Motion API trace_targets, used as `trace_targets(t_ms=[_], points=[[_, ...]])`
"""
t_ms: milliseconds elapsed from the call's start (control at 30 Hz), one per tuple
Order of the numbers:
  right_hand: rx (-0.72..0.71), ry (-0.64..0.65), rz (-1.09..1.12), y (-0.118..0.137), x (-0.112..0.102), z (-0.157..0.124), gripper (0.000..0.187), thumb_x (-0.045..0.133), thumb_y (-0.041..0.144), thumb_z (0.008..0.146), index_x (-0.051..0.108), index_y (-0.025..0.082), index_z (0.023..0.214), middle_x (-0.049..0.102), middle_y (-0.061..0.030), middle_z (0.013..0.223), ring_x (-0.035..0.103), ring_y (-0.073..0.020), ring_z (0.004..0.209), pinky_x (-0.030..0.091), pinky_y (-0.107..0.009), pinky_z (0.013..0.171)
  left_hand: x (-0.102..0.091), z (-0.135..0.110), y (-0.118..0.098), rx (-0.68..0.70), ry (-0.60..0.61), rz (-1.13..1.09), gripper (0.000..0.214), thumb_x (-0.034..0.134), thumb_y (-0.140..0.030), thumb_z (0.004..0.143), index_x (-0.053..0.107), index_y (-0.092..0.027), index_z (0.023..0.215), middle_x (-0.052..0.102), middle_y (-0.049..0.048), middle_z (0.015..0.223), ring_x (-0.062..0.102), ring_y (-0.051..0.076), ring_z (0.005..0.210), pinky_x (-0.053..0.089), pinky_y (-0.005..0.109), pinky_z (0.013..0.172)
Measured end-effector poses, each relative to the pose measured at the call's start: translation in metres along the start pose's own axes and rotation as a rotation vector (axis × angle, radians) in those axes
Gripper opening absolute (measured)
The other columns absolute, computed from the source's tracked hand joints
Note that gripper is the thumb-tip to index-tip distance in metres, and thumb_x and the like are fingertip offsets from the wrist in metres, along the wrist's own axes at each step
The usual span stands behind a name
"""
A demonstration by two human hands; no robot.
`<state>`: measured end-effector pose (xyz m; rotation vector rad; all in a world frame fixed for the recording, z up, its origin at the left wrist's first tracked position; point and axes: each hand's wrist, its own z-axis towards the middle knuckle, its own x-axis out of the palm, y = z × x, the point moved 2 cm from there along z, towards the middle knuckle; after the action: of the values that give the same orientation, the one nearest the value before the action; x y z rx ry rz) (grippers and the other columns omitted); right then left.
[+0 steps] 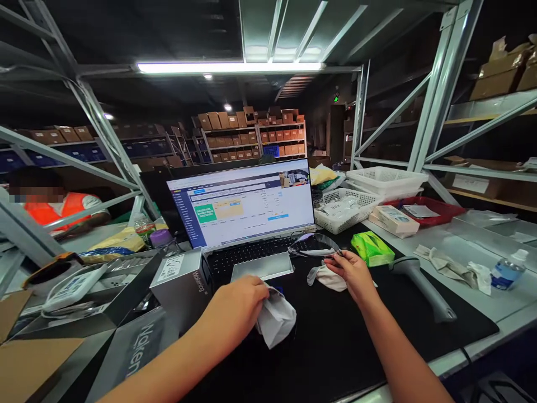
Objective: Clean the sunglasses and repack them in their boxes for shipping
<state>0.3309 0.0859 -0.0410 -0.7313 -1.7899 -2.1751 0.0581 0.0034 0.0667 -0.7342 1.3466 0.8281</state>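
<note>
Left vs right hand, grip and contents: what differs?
Left hand is clenched around a crumpled grey pouch; right hand pinches the arm of dark glasses with its fingertips. Left hand sits in front of the laptop; right hand is off its right corner, on a white cloth. Both are over the black mat.

Crumpled grey pouch (pixel 277 320) on black mat (pixel 335 347); dark glasses (pixel 319 242) lifted nearby.

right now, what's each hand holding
Left hand: closed on a crumpled pale grey cloth pouch.
Right hand: pinching dark-framed glasses by one arm.
</note>
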Motion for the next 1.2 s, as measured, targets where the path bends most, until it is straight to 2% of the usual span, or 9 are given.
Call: trace_targets(t_ms=[67,167,233,333,533,733,900,1100,1200], points=[[0.000,0.003,0.004,0.001,0.001,-0.001,0.042,0.094,0.046,0.055,0.071,0.017,0.074,0.074,-0.0032,0.078,0.076,-0.0180,0.078,0.064,-0.023,0.071,0.015,-0.009,-0.011,-0.062,-0.034,-0.101,0.021,0.053,-0.026,0.095,0.069,-0.025,0.108,0.070,0.0041,0.109,0.066,0.025,0.103,0.056,0.042,0.087],[0.012,-0.006,0.015,0.003,0.003,0.000,0.044,0.096,0.045,0.050,0.069,0.017,0.072,0.074,-0.0018,0.076,0.075,-0.0175,0.077,0.064,-0.023,0.072,0.044,-0.019,-0.034,-0.148,-0.150,-0.100,0.053,0.075,-0.048,0.078,0.065,-0.019,0.121,0.064,0.0133,0.129,0.062,0.034,0.116,0.056,0.050,0.094],[0.018,-0.014,0.018,0.007,0.004,-0.002,0.047,0.097,0.044,0.047,0.068,0.017,0.072,0.074,-0.0014,0.076,0.075,-0.0172,0.078,0.063,-0.022,0.073,0.060,-0.024,-0.047,-0.175,-0.266,-0.032,0.058,0.081,-0.039,0.072,0.064,-0.017,0.122,0.056,0.0179,0.139,0.059,0.038,0.121,0.058,0.051,0.091],[0.019,-0.016,0.007,0.019,0.000,-0.015,0.047,0.097,0.044,0.049,0.068,0.017,0.073,0.074,-0.0025,0.079,0.075,-0.0187,0.080,0.064,-0.023,0.072,0.074,-0.030,-0.055,-0.182,-0.437,-0.010,0.029,0.067,-0.022,0.083,0.065,-0.019,0.112,0.055,0.0161,0.139,0.062,0.033,0.118,0.061,0.044,0.084],[0.010,-0.037,-0.081,0.042,-0.038,-0.091,0.035,0.091,0.044,0.067,0.072,0.018,0.081,0.073,-0.0030,0.080,0.075,-0.0207,0.077,0.065,-0.028,0.069,0.068,-0.036,-0.048,-0.193,-0.492,-0.073,0.021,0.073,-0.022,0.078,0.063,-0.022,0.097,0.060,0.0107,0.129,0.064,0.029,0.110,0.062,0.042,0.079],[0.012,-0.158,-0.185,0.031,-0.062,-0.157,0.034,0.086,0.049,0.072,0.075,0.019,0.082,0.074,-0.0057,0.078,0.075,-0.0221,0.073,0.065,-0.027,0.064,0.067,-0.032,-0.065,-0.128,-0.562,0.110,0.019,0.075,-0.011,0.069,0.065,-0.017,0.084,0.065,0.0156,0.119,0.064,0.033,0.104,0.063,0.043,0.073],[0.025,-0.133,-0.206,0.019,-0.056,-0.179,0.036,0.085,0.053,0.072,0.078,0.020,0.084,0.075,-0.0076,0.081,0.074,-0.0224,0.072,0.064,-0.028,0.064,0.075,-0.024,-0.060,-0.157,-0.525,0.099,0.012,0.061,-0.006,0.081,0.065,-0.016,0.078,0.067,0.0141,0.116,0.067,0.029,0.103,0.062,0.036,0.067],[0.077,0.034,-0.229,-0.002,-0.049,-0.179,0.035,0.084,0.051,0.074,0.081,0.020,0.090,0.078,-0.0106,0.086,0.077,-0.0271,0.077,0.066,-0.035,0.070,0.069,-0.027,-0.041,-0.207,-0.482,-0.320,0.026,0.045,-0.023,0.099,0.063,-0.020,0.080,0.064,0.0067,0.101,0.064,0.021,0.091,0.057,0.033,0.076],[0.080,-0.033,-0.179,-0.010,-0.047,-0.173,0.034,0.085,0.050,0.074,0.081,0.020,0.089,0.079,-0.0101,0.085,0.077,-0.0285,0.080,0.067,-0.037,0.073,0.070,-0.030,-0.042,-0.193,-0.490,-0.453,0.028,0.042,-0.028,0.100,0.060,-0.020,0.079,0.061,0.0068,0.102,0.062,0.021,0.092,0.054,0.035,0.081]])
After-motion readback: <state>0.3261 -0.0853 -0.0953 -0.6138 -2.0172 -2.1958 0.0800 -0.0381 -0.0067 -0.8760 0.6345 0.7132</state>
